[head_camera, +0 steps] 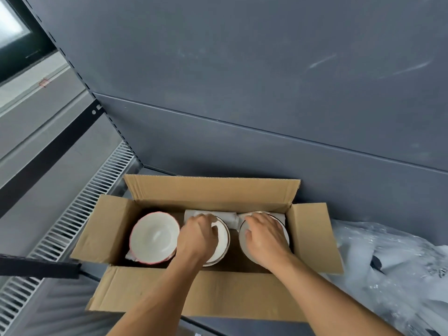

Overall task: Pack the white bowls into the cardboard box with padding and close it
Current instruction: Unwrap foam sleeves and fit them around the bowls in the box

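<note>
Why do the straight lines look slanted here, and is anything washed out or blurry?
Head view: the wide lens slants and slightly bows the grey wall seam; the window top left is blown out white; soft light leaves dark shadow deep inside the cardboard box; the plastic wrap at right glints faintly; the pink-rimmed bowl looks sharp.

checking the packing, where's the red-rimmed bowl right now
Head view: the red-rimmed bowl sits at the left end of the box, just left of the middle bowl that the left hand grips.
</note>
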A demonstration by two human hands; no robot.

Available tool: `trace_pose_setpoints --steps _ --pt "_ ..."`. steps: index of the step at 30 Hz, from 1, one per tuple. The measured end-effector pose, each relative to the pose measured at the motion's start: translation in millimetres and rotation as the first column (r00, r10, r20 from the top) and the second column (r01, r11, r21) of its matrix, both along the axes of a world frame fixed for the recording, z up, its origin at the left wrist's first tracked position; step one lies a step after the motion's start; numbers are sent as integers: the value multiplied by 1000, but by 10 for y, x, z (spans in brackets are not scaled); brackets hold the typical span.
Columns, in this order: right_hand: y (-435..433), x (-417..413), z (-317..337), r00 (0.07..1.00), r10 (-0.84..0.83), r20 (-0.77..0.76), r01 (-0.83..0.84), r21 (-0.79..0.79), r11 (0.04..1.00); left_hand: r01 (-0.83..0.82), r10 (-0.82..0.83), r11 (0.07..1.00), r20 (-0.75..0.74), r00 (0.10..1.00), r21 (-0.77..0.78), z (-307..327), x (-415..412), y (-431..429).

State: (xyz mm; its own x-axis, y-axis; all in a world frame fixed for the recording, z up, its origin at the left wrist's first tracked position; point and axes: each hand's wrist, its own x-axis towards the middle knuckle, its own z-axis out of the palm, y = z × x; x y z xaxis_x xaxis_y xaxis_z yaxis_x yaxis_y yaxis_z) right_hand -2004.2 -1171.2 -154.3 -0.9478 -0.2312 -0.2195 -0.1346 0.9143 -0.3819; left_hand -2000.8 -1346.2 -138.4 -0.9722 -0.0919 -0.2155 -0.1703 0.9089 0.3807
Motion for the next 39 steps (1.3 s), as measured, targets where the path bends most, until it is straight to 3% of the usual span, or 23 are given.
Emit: trace_pose_setpoints --steps 5,11,22,28,33,36,39 --pt "321 282 202 990 -130 50 134 -84 987 55 -68 989 84 994 138 64 254 566" --pt "964 649 414 952 -304 -37 297 -125 947 201 -231 952 112 967 229 182 509 1356" --pt "2248 1244 398 767 -642 17 641 -53 765 479 -507 852 101 856 211 220 771 2567" --pt "2730 1417 245 612 -788 74 791 -24 612 454 -513 848 212 832 273 125 854 2886" --pt "3013 1455 201 442 -897 -19 897 1 442 421 -502 852 256 826 311 65 884 3020" --pt "3168 1421 128 423 -906 28 906 -6 423 396 -491 857 285 823 331 39 891 3062" --pt "3256 1374 40 428 -883 194 902 -25 432 383 -486 856 292 824 347 6 878 3080"
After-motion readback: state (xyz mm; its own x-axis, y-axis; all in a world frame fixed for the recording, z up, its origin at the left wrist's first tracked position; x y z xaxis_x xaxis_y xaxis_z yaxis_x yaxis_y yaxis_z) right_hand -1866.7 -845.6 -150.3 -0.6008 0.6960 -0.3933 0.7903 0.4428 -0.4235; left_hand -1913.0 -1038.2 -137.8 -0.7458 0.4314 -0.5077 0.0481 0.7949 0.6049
